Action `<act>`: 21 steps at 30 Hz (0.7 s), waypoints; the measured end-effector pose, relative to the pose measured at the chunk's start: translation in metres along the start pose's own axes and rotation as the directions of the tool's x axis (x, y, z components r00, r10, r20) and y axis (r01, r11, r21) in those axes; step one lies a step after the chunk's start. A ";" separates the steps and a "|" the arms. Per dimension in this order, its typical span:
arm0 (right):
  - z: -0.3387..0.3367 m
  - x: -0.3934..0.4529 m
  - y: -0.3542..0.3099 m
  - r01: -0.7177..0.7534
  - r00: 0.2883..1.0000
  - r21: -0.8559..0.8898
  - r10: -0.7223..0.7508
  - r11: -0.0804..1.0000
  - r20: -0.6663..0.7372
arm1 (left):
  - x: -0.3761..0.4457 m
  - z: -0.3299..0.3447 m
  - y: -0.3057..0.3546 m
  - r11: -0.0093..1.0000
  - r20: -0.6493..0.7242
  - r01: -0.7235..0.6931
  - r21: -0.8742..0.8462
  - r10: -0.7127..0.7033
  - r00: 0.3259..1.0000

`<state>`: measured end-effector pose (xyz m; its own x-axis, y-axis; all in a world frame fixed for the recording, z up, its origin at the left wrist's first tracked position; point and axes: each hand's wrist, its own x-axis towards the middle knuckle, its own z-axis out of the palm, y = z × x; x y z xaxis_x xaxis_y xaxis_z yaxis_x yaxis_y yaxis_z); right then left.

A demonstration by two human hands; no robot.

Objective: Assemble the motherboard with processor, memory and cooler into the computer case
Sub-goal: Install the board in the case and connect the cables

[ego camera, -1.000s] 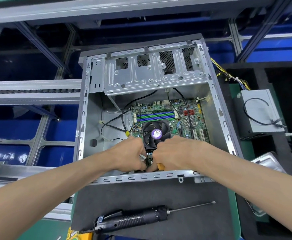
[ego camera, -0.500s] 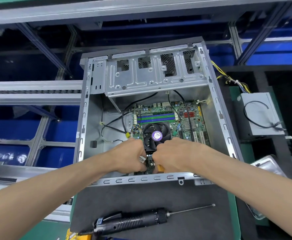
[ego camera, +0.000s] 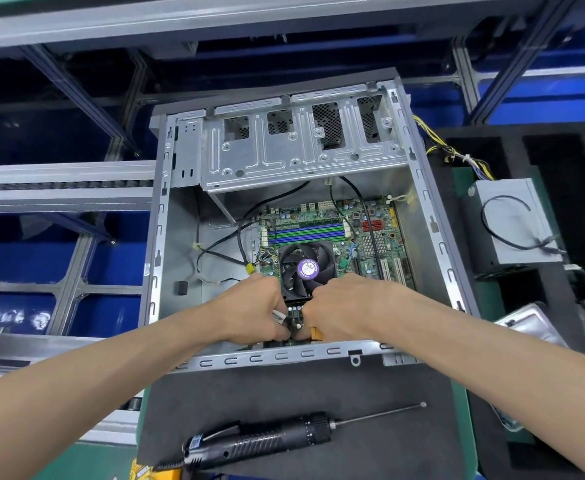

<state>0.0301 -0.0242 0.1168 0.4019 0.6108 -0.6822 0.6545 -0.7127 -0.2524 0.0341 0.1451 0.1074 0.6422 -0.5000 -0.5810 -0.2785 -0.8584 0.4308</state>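
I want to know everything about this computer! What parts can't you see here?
Head view:
- Near edge of the motherboard: hidden under both hands, left and right.
- What the fingers pinch: too small to tell.
- Label on the cooler: print too small.
- Electric screwdriver: its cable end cut off by the bottom edge.

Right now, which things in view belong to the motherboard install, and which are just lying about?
In the job:
case
motherboard
cooler fan
memory sticks
left hand and right hand, fingers curled at the board's near edge; what they grip is hidden

Lying about:
electric screwdriver on the black mat
grey metal box with cables, right of the case
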 end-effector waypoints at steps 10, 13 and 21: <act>0.000 -0.002 -0.001 -0.001 1.000 0.033 0.002 0.999 -0.025 | -0.001 0.000 0.001 1.000 0.018 -0.002 0.020 0.002 1.000; 0.001 -0.001 0.000 0.000 0.999 0.034 0.001 0.999 -0.032 | 0.000 0.000 0.000 1.000 0.023 -0.009 0.028 0.009 1.000; 0.002 -0.001 0.001 0.002 1.000 0.044 -0.001 0.999 -0.023 | -0.001 -0.001 0.003 1.000 0.022 -0.020 0.020 0.019 1.000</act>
<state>0.0291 -0.0258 0.1156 0.4153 0.6194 -0.6662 0.6264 -0.7258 -0.2843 0.0329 0.1433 0.1100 0.6210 -0.5187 -0.5877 -0.3049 -0.8505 0.4285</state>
